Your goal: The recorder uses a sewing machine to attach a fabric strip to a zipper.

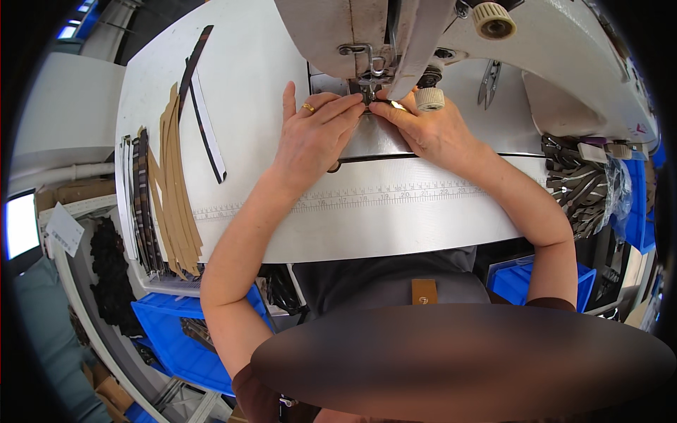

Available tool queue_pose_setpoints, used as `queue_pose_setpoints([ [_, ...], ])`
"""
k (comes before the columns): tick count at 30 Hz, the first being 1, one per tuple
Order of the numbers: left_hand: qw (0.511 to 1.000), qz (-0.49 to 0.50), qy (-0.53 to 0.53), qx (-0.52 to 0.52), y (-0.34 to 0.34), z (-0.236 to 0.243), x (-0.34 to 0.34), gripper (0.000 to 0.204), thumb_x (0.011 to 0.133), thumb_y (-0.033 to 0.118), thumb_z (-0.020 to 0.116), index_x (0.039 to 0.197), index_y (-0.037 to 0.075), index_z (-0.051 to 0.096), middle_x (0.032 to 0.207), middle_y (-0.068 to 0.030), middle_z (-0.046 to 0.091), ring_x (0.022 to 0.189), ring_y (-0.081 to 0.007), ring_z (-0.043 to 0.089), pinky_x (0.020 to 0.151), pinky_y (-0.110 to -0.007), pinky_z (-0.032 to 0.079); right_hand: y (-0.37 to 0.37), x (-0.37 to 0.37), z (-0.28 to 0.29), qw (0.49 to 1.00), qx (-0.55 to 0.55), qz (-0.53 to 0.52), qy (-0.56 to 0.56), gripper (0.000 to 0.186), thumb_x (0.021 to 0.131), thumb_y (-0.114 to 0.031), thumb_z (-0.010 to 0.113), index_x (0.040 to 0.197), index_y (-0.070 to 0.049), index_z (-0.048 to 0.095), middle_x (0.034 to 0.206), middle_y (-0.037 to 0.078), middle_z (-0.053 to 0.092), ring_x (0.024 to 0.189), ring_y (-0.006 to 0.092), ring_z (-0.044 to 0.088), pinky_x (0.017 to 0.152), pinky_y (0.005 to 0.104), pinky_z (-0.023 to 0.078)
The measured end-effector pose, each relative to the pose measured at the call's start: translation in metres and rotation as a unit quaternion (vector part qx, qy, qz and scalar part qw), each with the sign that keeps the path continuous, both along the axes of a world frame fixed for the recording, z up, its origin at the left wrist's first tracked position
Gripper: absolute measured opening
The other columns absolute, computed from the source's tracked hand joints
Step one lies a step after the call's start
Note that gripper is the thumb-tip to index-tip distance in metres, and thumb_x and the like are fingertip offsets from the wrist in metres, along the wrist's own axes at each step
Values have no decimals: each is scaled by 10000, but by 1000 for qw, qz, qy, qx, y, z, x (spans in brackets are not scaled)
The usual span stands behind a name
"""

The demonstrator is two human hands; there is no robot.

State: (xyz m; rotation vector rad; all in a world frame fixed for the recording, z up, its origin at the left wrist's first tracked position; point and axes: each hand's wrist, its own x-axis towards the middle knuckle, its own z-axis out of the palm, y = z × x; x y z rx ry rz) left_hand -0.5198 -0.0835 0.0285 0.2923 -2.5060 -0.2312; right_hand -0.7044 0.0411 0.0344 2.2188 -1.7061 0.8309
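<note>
Both my hands meet at the presser foot [371, 79] of a white sewing machine [331, 32]. My left hand [314, 137], with a ring on one finger, has its fingertips closed on a small dark strip [367, 107] beside the foot. Its little finger sticks up, apart from the others. From the other side, my right hand [434, 134] pinches the same strip between thumb and index finger. Most of the strip is hidden by my fingers and the foot. A dark curved end [335, 168] pokes out below my left hand.
At the left of the white table [282, 233] lie tan strips [173, 190], dark patterned strips [144, 211] and two crossed strips [204, 120]. Metal thread snips [489, 84] rest right of the needle. A bundle of dark strips [575, 183] sits far right. Blue bins [176, 331] stand below.
</note>
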Motion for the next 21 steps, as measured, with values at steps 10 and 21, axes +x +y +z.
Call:
queue_pose_setpoints([
  [10,1000,24,0,-4,-4,0,-7,160,843,149,685,1000,122,708,1120,71,668,1014,-152,606,1055,-641,254,-3,-3,4,1000,-11,-23,11,180,748,-85,676,923,-51,696,841,83,636,837,268,576,713,371,499],
  [21,897,-108,-130,409,-43,37,5,238,855,82,618,1072,78,715,1101,-29,700,1043,-176,633,996,-380,433,31,-13,10,986,57,-15,-153,262,859,-37,607,1120,-16,623,1124,136,624,1034,339,580,876,399,489],
])
